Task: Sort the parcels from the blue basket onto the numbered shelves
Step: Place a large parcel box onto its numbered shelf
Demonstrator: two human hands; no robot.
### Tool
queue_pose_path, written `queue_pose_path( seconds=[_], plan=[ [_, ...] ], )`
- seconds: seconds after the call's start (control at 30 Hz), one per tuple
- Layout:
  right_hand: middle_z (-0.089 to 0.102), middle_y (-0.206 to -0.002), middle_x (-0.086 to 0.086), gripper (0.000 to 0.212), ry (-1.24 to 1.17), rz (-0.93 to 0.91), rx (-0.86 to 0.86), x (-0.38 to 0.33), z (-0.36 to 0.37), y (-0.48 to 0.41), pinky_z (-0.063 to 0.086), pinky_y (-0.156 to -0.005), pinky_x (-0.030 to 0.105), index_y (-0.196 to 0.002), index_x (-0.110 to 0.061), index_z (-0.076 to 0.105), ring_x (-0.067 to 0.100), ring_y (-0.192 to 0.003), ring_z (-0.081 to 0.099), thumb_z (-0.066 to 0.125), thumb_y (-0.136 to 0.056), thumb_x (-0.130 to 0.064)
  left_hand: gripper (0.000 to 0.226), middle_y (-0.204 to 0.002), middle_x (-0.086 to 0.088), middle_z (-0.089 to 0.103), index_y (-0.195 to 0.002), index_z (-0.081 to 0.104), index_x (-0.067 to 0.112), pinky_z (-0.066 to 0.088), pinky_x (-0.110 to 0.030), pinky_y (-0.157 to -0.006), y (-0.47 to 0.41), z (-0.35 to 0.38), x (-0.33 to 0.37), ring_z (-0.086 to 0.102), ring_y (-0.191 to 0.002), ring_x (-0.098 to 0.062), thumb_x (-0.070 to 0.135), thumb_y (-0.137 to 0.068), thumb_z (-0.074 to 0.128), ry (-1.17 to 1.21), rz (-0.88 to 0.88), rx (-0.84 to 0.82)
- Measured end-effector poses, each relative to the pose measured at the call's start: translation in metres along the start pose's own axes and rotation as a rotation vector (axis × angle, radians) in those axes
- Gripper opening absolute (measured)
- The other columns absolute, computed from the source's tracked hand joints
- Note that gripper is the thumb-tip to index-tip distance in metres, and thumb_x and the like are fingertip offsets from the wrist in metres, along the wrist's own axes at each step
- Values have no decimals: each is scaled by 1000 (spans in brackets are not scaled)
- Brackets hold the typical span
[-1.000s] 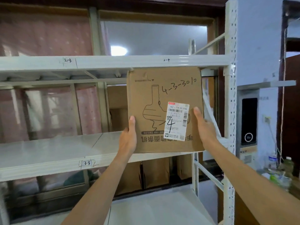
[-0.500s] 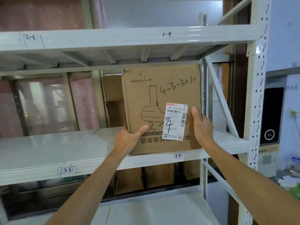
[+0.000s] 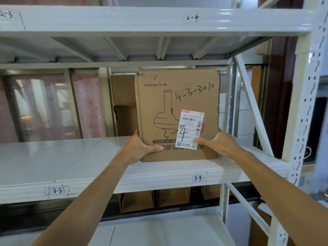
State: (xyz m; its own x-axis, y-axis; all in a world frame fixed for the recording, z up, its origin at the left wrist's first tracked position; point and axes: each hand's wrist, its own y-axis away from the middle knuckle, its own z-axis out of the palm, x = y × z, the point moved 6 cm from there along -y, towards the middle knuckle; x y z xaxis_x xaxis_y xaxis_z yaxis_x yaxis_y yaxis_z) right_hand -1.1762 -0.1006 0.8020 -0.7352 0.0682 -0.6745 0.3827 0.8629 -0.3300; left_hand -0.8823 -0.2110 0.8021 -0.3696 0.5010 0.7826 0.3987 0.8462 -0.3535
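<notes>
A brown cardboard parcel (image 3: pixel 177 96) stands upright on the white shelf (image 3: pixel 159 173), above the tag "3-4" (image 3: pixel 197 178). "4-3-3010" is handwritten on its face, and a white shipping label (image 3: pixel 189 129) carries a large "4". My left hand (image 3: pixel 140 148) grips the parcel's lower left edge, thumb across the front. My right hand (image 3: pixel 216 144) holds the lower right corner, thumb on the label's bottom. The blue basket is out of view.
The shelf above bears the tag "2-4" (image 3: pixel 192 18); the left bay of the middle shelf is marked "3-3" (image 3: pixel 56 191). More brown boxes (image 3: pixel 124 103) stand behind the parcel and below the shelf (image 3: pixel 154 199). A white upright (image 3: pixel 305 103) with diagonal braces bounds the right side.
The parcel went from being held in front of the rack to standing on the 3-4 shelf. Both hands slid down to its lower corners, and I came closer.
</notes>
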Motion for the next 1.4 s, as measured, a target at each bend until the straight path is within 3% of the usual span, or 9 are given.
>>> queue_pose_path(
  seconds=[0.07,0.23,0.43,0.7,1.0,1.13,1.2,1.27,1.4],
  plan=[
    [63,-132,-10,115,24,-6,-65,9,4,0,53,-93,34,-143,-33,44,17,-113,59,75,-47,-87,105,-113,14,70,-133,48,36,62,-42,-83,-4,1,-3,66,-107,-13,56,-42,97,15,-8,-34],
    [64,-134,-8,99,42,-62,-122,14,5,-2,51,-100,35,-138,-32,52,14,-111,58,78,-54,-77,84,-119,16,70,-134,54,32,50,-41,-104,3,7,-13,63,-113,-11,47,-61,92,-58,-32,-76],
    [65,-132,-9,88,13,-77,-144,20,10,-21,50,-92,28,-135,-31,55,14,-109,60,78,-62,-74,60,-119,12,68,-128,60,28,45,-34,-105,1,12,-8,60,-110,-13,36,-74,86,-149,-72,-9],
    [59,-141,-1,88,21,3,-127,25,26,-62,46,-105,39,-144,-25,48,25,-125,56,75,-72,-69,77,-128,3,67,-134,57,24,45,-43,-108,-34,18,-20,59,-121,-24,48,-68,88,-205,-181,102],
    [64,-133,-4,91,-117,53,-95,43,40,-80,45,-107,45,-140,-27,53,24,-121,59,77,-66,-72,85,-134,-1,63,-137,50,23,45,-49,-109,-58,21,-35,56,-126,-26,45,-65,90,-206,-204,102],
    [66,-128,-8,103,-129,61,-94,41,39,-77,47,-106,44,-137,-30,54,20,-117,60,73,-51,-83,84,-133,-3,63,-135,50,20,45,-49,-109,-60,21,-40,55,-126,-28,47,-65,90,-200,-195,103],
    [66,-129,-9,94,-136,65,-107,39,39,-75,46,-106,41,-137,-31,55,18,-116,60,74,-59,-79,82,-133,-3,62,-133,49,19,46,-48,-108,-58,21,-39,55,-127,-28,44,-67,90,-193,-188,107],
    [66,-128,-11,87,-172,88,-137,33,37,-66,44,-105,36,-136,-30,57,15,-115,59,74,-65,-76,85,-137,-4,59,-138,42,18,44,-44,-110,-57,21,-39,52,-130,-30,41,-70,89,-161,-185,117],
    [64,-132,-10,106,-215,200,-159,37,33,-53,40,-110,42,-133,-30,60,16,-120,59,65,-49,-94,107,-149,-11,46,-152,21,7,37,-38,-111,-51,18,-37,43,-138,-30,38,-74,87,-60,-201,141]
  ],
)
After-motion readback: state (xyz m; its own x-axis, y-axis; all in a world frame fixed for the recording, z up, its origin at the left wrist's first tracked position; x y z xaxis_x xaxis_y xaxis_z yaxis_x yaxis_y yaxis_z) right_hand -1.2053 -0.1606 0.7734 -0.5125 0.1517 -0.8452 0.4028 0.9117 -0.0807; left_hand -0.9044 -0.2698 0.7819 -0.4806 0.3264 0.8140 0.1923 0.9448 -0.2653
